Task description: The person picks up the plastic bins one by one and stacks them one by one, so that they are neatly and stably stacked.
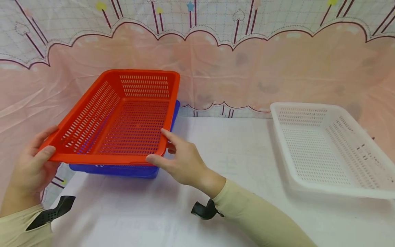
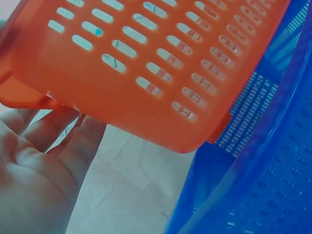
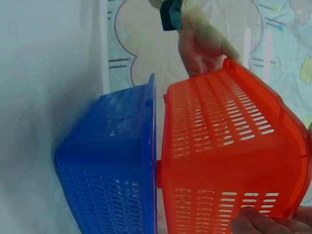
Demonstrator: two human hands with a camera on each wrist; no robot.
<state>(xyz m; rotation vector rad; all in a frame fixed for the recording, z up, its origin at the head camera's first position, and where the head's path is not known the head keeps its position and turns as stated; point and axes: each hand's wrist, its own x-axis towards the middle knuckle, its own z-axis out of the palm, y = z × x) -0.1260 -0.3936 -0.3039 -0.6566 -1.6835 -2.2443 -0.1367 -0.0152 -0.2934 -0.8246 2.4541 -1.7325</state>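
Both hands hold a red slotted plastic basket [image 1: 135, 159] by the rim at its near corners. My left hand [image 1: 32, 168] grips the near left corner, thumb over the rim and fingers underneath. At the near right corner, my right hand [image 1: 186, 161] pinches the rim between thumb and fingers. Just below the red basket sits a blue basket [image 1: 120, 170], mostly hidden from above. The right wrist view shows the red basket's base close over the rim of the blue basket [image 3: 105, 146], with a narrow gap between them.
On the right of the white table [image 1: 222, 147] stands a white slotted basket [image 1: 285, 161]. A patterned pink cloth [image 1: 222, 75] hangs behind the table and down its left side. Black straps [image 1: 50, 212] are around both wrists.
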